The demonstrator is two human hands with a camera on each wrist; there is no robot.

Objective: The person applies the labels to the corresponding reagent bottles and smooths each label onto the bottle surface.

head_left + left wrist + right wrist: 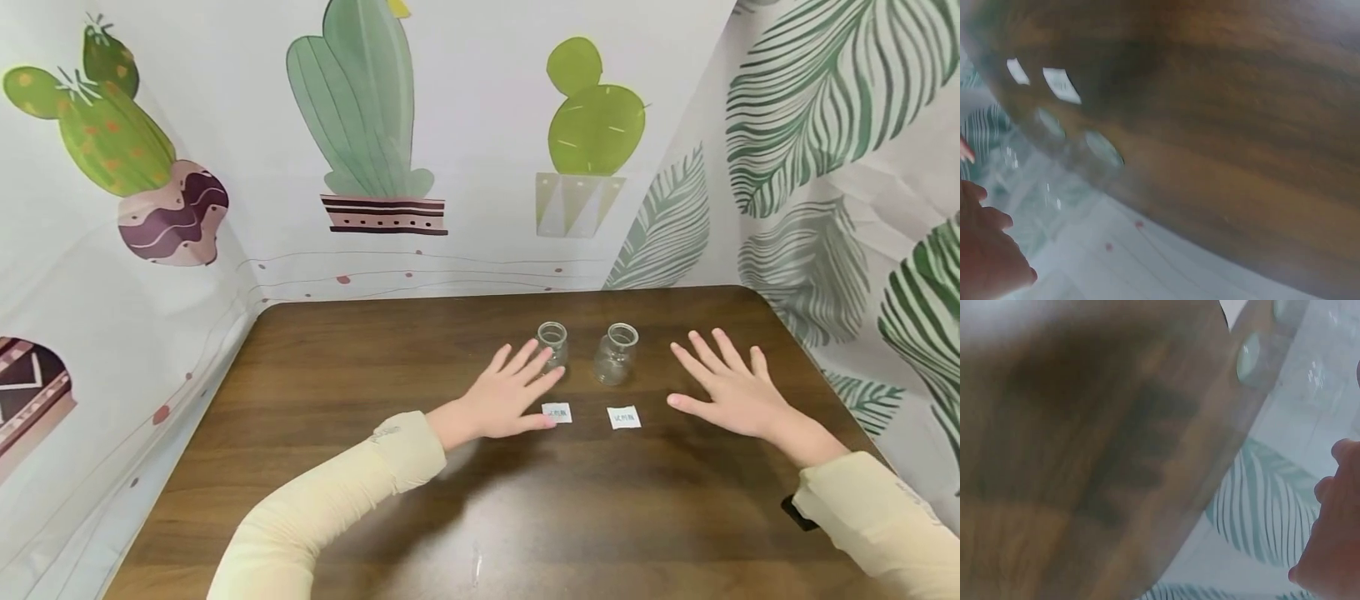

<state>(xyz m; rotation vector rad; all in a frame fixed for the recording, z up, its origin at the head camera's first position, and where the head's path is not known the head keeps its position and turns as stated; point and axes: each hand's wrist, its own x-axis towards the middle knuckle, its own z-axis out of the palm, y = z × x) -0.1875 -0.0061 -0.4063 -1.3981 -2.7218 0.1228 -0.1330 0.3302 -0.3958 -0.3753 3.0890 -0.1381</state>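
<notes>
- Surface: the work is carried toward the far side; the near edge is cut off in the head view.
- Left grip and right grip: both are held with fingers spread apart, apparently raised, and nothing is clamped. The step is judged to be a pause between handling actions. For the left jar or the right jar to be picked up, fingers must be lowered and closed round the glass.
- Left jar: placed upright; its body is partly hidden by the left fingers.
- Right jar: placed upright between the grips, unobstructed. Both jars are blurred in the wrist views.
- Dark item: mostly covered by the right sleeve; it cannot be identified.
- Left slip: laid before the left jar; one corner is covered by the thumb.
- Right slip: laid before the right jar, not touching; its small blue print is hard to read.
</notes>
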